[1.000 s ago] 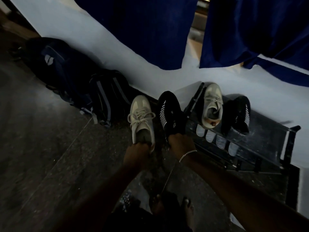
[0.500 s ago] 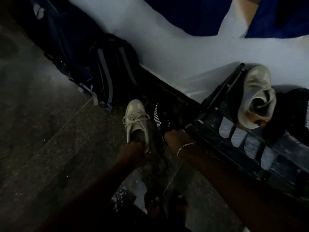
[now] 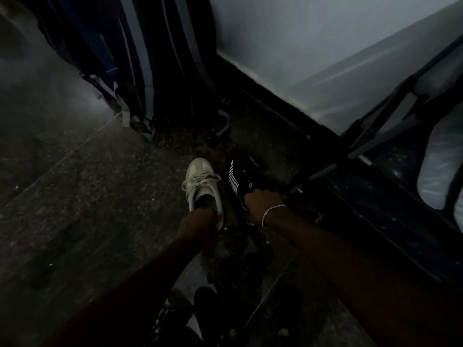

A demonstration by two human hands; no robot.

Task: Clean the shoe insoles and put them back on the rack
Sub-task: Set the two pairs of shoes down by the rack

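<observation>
A cream lace-up sneaker (image 3: 202,182) and a black sneaker with white stripes (image 3: 240,177) are low over the dark floor, toes pointing toward the wall. My left hand (image 3: 199,222) grips the heel of the cream sneaker. My right hand (image 3: 260,202), with a thin bracelet at the wrist, grips the heel of the black sneaker. The dark shoe rack (image 3: 375,171) stands at the right against the wall, only partly in view. No loose insole is visible.
Dark backpacks (image 3: 150,58) lean against the wall at the upper left, straps trailing on the floor. A pale shape (image 3: 438,166) sits on the rack at the right edge. White wall (image 3: 300,46) runs behind. My bare feet (image 3: 225,329) are at the bottom.
Both hands have kept their hold on the shoes while lowering them toward the floor. The view has tilted down and left, so the rack's shoes have slid out of frame.
</observation>
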